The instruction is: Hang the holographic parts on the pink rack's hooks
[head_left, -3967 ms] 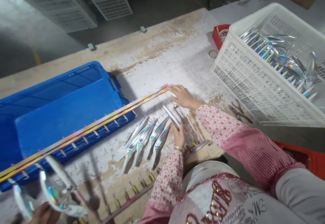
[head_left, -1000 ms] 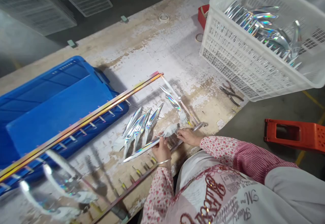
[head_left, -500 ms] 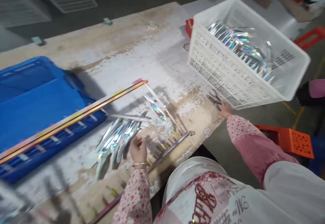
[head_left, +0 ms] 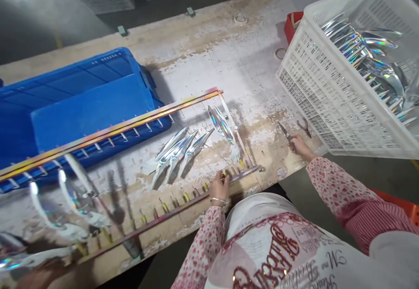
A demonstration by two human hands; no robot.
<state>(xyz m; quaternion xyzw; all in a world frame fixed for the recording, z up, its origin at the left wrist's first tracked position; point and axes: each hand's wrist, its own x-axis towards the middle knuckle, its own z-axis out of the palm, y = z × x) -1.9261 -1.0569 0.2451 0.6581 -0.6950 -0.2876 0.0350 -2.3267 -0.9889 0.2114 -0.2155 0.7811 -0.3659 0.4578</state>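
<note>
My left hand (head_left: 219, 187) is at the lower rail of a long metal rack (head_left: 183, 211), fingers curled closed around one of its short pegs near a yellow-tipped one. In my right hand (head_left: 300, 147) is a dark pointed tool (head_left: 285, 132) resembling needle-nose pliers, held near the table's front edge. Open pliers (head_left: 305, 127) lie just beyond that hand. Several shiny silver, leaf-shaped pieces (head_left: 178, 151) with pale ends lie on the table inside the rack. Two similar silver pieces (head_left: 221, 124) are near the rack's right end, above my left hand.
A blue crate (head_left: 88, 114) stands behind the rack's upper rail (head_left: 131, 128). At right, a white basket (head_left: 304, 86) holds many silver pieces, beside a red container (head_left: 291, 27). A tape roll (head_left: 241, 18) lies farther back. Another person's blurred hand (head_left: 46, 276) seems to be at lower left.
The view has swung left. My left hand has moved from beside the silver pieces to the rack's lower rail. My right hand has taken hold of the pointed tool, apart from the other pliers.
</note>
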